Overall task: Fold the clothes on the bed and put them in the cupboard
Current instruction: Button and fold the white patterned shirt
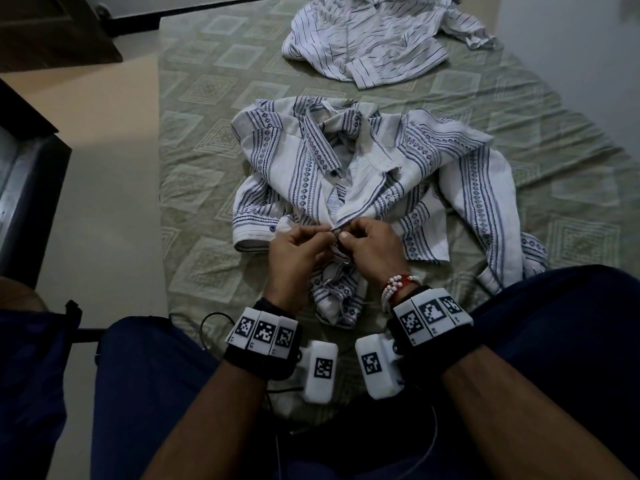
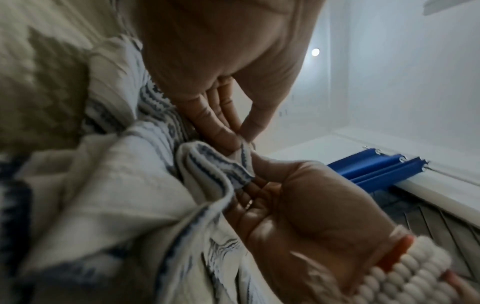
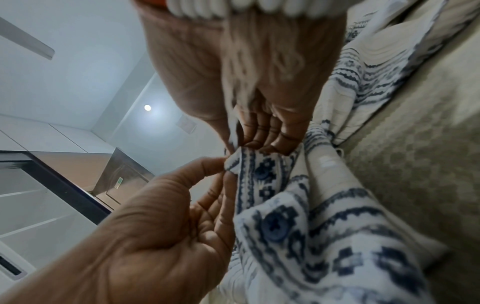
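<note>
A white shirt with blue patterned bands (image 1: 284, 157) lies spread face-up on the bed (image 1: 207, 98), its front partly open. Both hands meet at the shirt's front edge below the middle. My left hand (image 1: 311, 237) pinches one edge of the placket between thumb and fingers. My right hand (image 1: 356, 237), with a bead bracelet at the wrist, pinches the other edge. In the right wrist view a blue button (image 3: 274, 228) shows on the patterned placket (image 3: 324, 226) just below the pinch. The left wrist view shows the folded fabric edge (image 2: 215, 164) held between the two hands.
A second shirt, white with thin dark stripes (image 1: 374, 39), lies crumpled at the far end of the bed. Pale floor runs along the left, with dark furniture (image 1: 27, 188) and a wooden door (image 1: 52, 26). My knees in dark blue trousers (image 1: 571, 323) are at the bed's near end.
</note>
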